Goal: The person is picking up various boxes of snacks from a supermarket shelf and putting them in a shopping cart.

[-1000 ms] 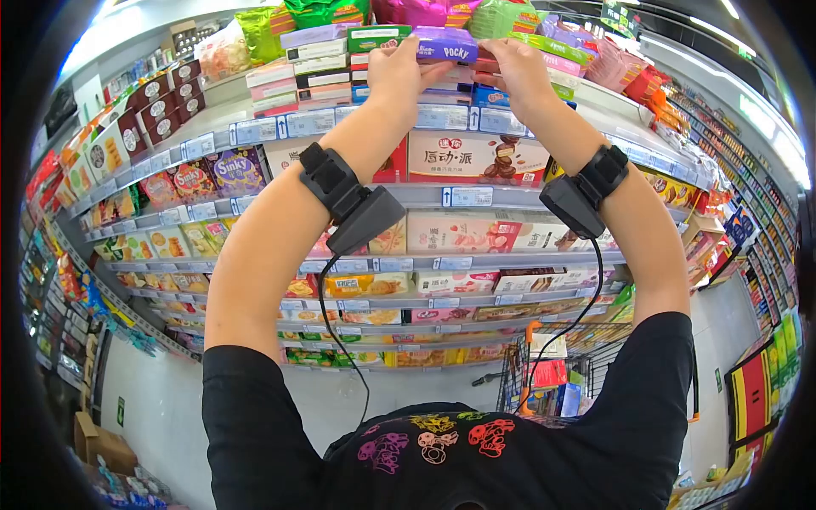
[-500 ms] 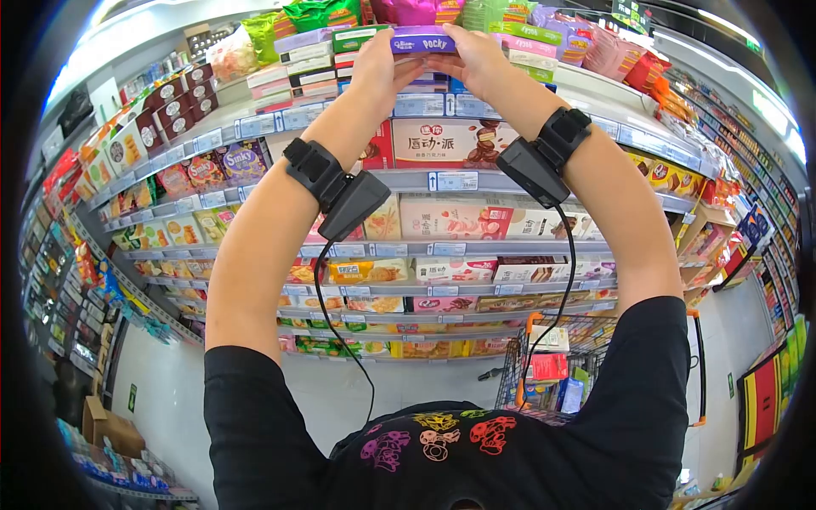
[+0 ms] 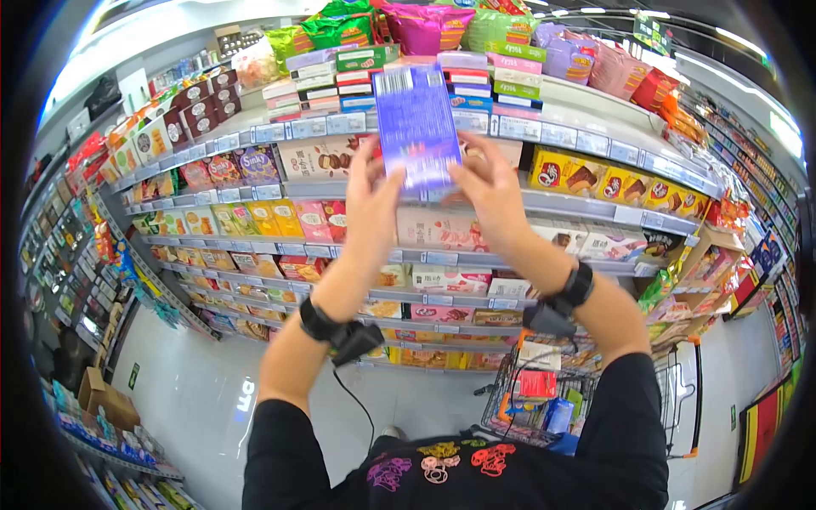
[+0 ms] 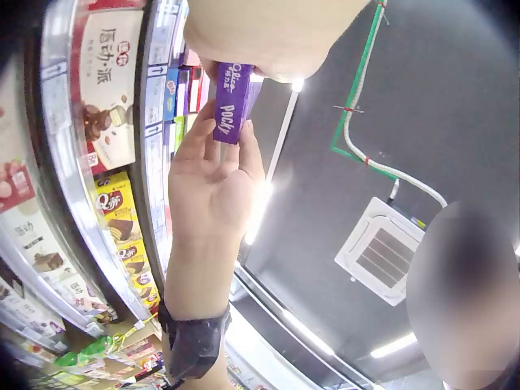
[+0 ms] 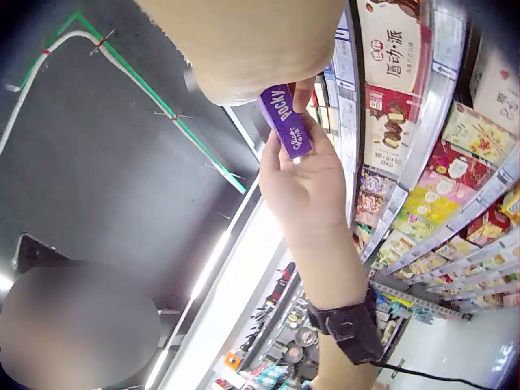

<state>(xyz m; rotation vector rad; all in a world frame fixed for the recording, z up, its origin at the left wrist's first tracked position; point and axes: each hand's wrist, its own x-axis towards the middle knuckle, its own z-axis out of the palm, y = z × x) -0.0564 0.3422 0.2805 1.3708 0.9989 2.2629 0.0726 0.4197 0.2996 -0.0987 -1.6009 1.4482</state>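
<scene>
A purple Pocky box [image 3: 416, 119] is held up in front of the shelf, its printed back with a barcode facing the head camera. My left hand [image 3: 372, 204] grips its lower left edge, thumb on the near face. On the opposite edge my right hand [image 3: 491, 191] pinches it the same way. The left wrist view shows the Pocky box [image 4: 231, 106] end-on, with the right hand [image 4: 213, 191] around its far end. In the right wrist view the left hand [image 5: 307, 183] supports the other end of the box [image 5: 286, 122].
Behind the box, flat stacks of snack boxes [image 3: 514, 72] lie on the top shelf, below bright puffed bags [image 3: 425, 27]. Lower shelves carry boxed cakes, including yellow ones [image 3: 586, 177]. A shopping cart [image 3: 501, 416] holding several packages stands at the lower right.
Both hands have drawn the Pocky box off the top shelf, back and down toward the body. It has tipped from showing its narrow side to showing its broad back.
</scene>
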